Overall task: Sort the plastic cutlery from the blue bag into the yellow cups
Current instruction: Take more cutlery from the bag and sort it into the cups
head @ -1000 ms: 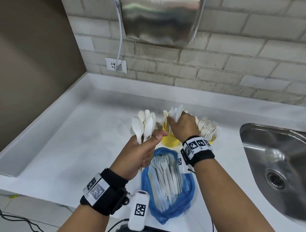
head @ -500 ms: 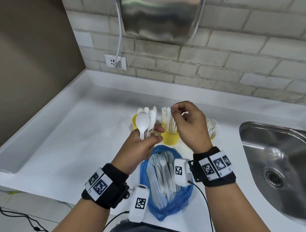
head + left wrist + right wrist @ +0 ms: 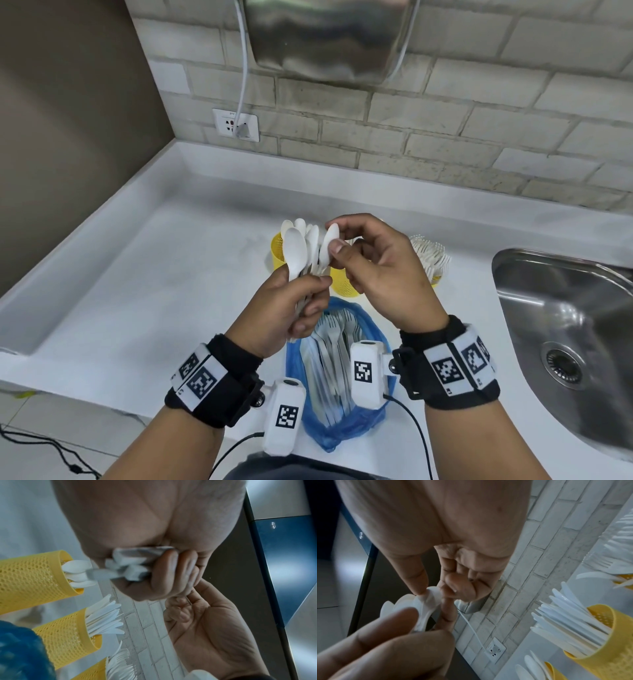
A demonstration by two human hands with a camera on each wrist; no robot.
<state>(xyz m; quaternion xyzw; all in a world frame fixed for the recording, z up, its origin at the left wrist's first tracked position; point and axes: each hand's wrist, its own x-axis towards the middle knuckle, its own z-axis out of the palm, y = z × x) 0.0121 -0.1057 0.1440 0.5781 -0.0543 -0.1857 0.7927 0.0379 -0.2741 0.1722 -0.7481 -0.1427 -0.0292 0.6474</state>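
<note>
Plastic cutlery (image 3: 334,346) lies partly in the blue bag (image 3: 363,419), which sits open on the white counter (image 3: 144,281) at 6 o'clock from the yellow cups; forks show inside it, tines toward the cups

Left hand (image 3: 284,308) grips a bundle of white spoons (image 3: 296,253) by the handles, fingers curled round them, bowls up. Left wrist view: handle ends (image 3: 130,566) bunched against the palm under the curled fingers (image 3: 173,574)

Right hand (image 3: 380,270) pinches the bowl of one spoon (image 3: 329,244) between thumb and forefinger, at the 3 o'clock edge of the bundle. Right wrist view: thumb tip (image 3: 418,584) pressed on that spoon's bowl (image 3: 430,597); other fingers curled into the palm

Cups stand in a row behind the bag, toward the wall:
- left yellow cup (image 3: 277,253), at 9 o'clock of the row, holds spoons
- middle yellow cup (image 3: 344,282), mostly hidden by the hands, holds knives (image 3: 106,618)
- right yellow cup (image 3: 434,281), at 3 o'clock of the row, holds forks (image 3: 430,253)

Steel sink (image 3: 568,329) at 3 o'clock of the cups. Wall socket (image 3: 235,124) at 11 o'clock, with a white cable running up from it
</note>
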